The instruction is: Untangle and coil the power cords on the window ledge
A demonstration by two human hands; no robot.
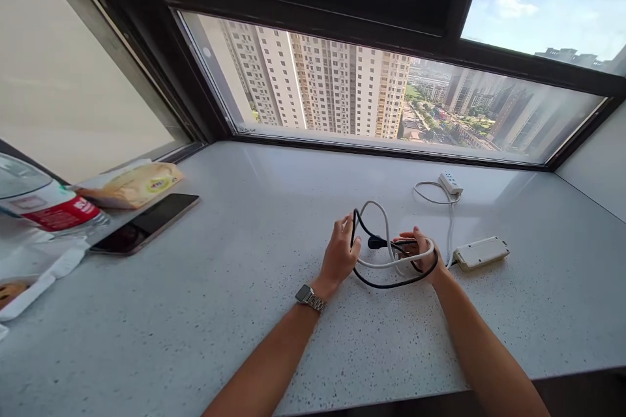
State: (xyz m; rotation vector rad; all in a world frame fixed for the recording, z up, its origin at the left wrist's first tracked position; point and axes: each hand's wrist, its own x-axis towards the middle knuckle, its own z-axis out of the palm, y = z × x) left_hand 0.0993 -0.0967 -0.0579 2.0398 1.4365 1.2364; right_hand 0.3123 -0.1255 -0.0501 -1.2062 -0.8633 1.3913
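Observation:
Both my hands are over the middle of a speckled white counter (254,313), holding a tangle of cords. My left hand (340,254), with a metal watch (310,298) on the wrist, is closed on the black cord (386,285) where it loops upward. My right hand (421,253) is closed round the looped white cord (391,263) and the black cord together. A black plug end (376,242) sits between the two hands. The white cord runs right to a white power strip (481,253) lying flat on the counter.
A small white adapter (450,182) with its own cord lies behind, near the window. At the left are a dark phone (147,223), a wrapped snack packet (131,186), a water bottle (46,205) and a white bag (34,273). The counter's front edge runs bottom right.

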